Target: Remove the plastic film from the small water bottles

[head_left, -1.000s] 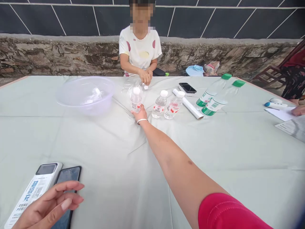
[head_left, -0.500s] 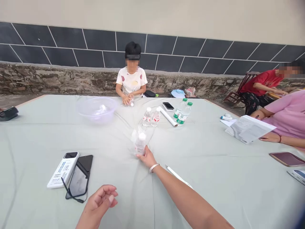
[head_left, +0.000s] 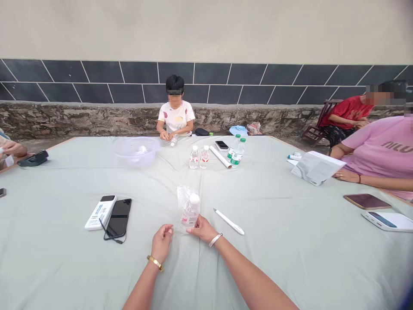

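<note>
A small clear water bottle (head_left: 189, 215) with a white cap stands in the middle of the near table, inside a thin clear plastic bag (head_left: 183, 196). My right hand (head_left: 204, 229) grips its lower right side through the film, thumb towards me. Just left of the bag's lower edge is my left hand (head_left: 163, 240), its fingers curled in. Whether it pinches the film I cannot make out. A white pen (head_left: 229, 221) lies to the right of my right hand.
Two small bottles (head_left: 198, 158), a white roll (head_left: 220, 156) and two green-capped bottles (head_left: 237, 151) stand or lie farther back. A translucent basin (head_left: 137, 151) is at back left. Two phones (head_left: 109, 218) lie left. A person opposite (head_left: 176, 116) handles another bottle; others sit right.
My left hand has moved right and forward, from open beside the phones to curled next to the bag. My right hand keeps hold of the bagged bottle. The camera view has shifted.
</note>
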Demonstrator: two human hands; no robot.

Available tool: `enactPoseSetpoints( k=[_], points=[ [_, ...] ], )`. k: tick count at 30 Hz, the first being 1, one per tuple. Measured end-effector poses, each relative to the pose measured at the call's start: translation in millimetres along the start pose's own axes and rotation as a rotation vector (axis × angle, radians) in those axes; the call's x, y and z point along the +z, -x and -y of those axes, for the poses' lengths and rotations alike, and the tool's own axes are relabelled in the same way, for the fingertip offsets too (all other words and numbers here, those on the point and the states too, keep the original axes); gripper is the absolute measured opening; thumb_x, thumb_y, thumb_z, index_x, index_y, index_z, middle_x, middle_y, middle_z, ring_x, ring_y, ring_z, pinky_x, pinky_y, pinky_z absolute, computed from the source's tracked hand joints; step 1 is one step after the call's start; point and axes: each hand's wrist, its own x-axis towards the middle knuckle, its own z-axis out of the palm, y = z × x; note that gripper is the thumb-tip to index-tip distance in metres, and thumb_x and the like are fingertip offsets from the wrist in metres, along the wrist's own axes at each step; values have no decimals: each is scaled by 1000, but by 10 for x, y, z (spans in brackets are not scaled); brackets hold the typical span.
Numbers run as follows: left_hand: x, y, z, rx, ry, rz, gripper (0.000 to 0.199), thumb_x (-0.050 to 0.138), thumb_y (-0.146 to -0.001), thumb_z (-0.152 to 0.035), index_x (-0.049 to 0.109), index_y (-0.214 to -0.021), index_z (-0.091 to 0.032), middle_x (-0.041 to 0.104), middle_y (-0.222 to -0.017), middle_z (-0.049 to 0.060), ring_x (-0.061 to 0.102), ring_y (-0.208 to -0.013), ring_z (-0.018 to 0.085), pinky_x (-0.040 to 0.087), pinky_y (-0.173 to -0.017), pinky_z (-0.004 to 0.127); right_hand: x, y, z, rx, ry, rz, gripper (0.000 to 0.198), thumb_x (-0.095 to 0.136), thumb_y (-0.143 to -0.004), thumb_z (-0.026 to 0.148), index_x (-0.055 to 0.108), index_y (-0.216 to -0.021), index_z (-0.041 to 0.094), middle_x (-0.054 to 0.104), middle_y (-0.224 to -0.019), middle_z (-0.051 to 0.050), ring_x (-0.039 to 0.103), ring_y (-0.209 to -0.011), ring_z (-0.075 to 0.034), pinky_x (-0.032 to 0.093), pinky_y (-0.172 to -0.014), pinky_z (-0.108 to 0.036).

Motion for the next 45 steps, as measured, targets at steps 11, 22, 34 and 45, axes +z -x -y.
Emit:
enactPoseSetpoints(
  k=[11, 22, 34, 45],
  points=[
    [179, -213, 3, 224, -94, 173, 49, 48, -77, -55, 62, -105, -17, 66, -109, 9, 60, -102, 23, 47, -89, 35, -60, -13, 19, 70, 17, 109, 64, 76, -56, 47, 52, -107, 17, 62, -94, -3, 55, -80, -16, 45, -70, -29],
    [234, -170, -47, 327, -175, 309, 58, 49, -78, -56, 49, -120, -17, 57, -123, 11, 52, -113, 22, 39, -97, 34, -375, 464, 266, 116, 766, -406, 50, 57, -74, 20, 46, -123, 21, 49, -124, -10, 55, -90, -18, 44, -80, -33],
    [735, -529, -498, -114, -796, 28, 48, 37, -80, -60, 53, -94, -18, 65, -99, 13, 61, -94, 28, 43, -72, 33, -880, 619, 346, 480, 841, -511, 24, 34, -89, 34, 52, -90, 19, 59, -70, -1, 54, -62, -15, 36, -58, -25],
    [835, -366, -472, -134, -830, 46, 58, 32, -83, -57, 48, -120, -17, 57, -121, 17, 56, -108, 28, 40, -84, 33, -501, -298, 789, 354, 1013, -427, 28, 38, -88, 26, 60, -105, 21, 62, -96, -6, 58, -83, -16, 36, -64, -23]
  ],
)
